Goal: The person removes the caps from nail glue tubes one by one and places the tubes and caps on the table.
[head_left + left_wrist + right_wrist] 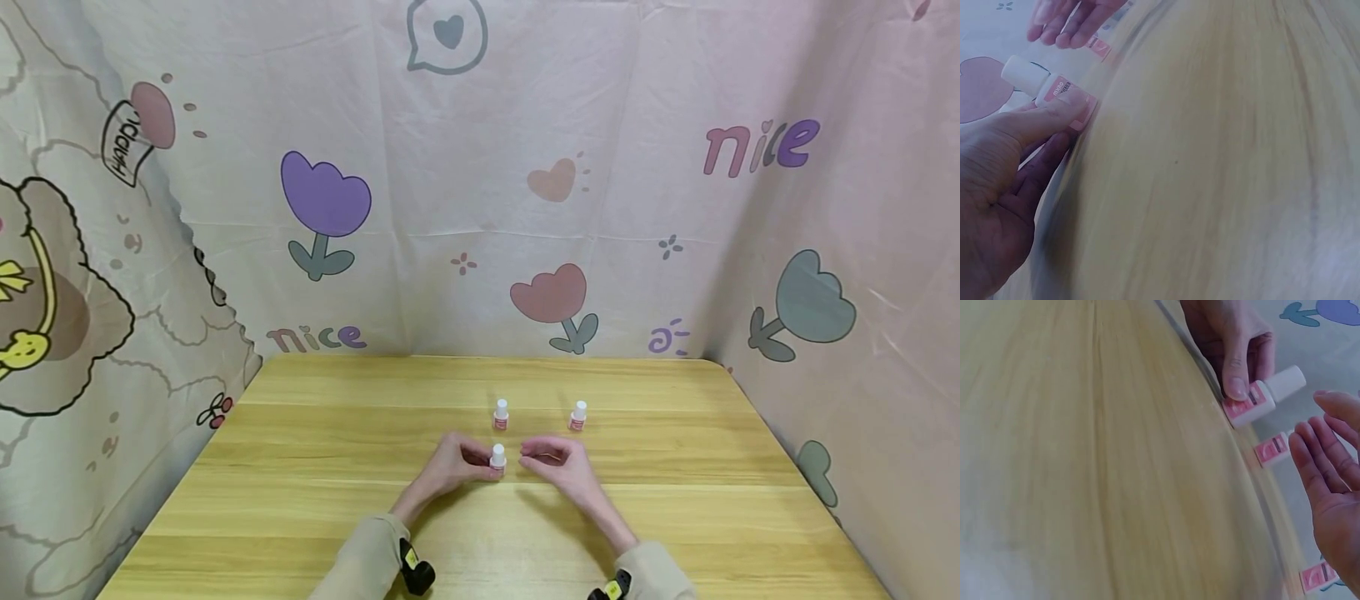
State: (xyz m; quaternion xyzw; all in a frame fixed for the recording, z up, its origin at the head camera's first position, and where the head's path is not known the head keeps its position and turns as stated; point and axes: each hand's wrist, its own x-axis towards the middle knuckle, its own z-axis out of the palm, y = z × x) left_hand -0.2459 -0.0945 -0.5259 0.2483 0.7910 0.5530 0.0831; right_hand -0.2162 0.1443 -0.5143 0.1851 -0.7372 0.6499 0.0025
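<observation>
Left hand [448, 465] pinches a white-capped, pink-labelled bottle [498, 457]; right hand [566, 463] relaxed just beside it, two matching bottles [501, 417] beyond.

Curtained-off booth: flower-print cloth walls [450, 192] enclosing wood-grain table [337, 425].

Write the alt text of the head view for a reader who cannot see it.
A person's left hand holds a small, white-capped, pink-labelled bottle at a yellowish wood-grain table; the right hand, empty, is beside it. Two matching bottles stand farther back, before a pale fabric backdrop printed with flowers and hearts.
</observation>
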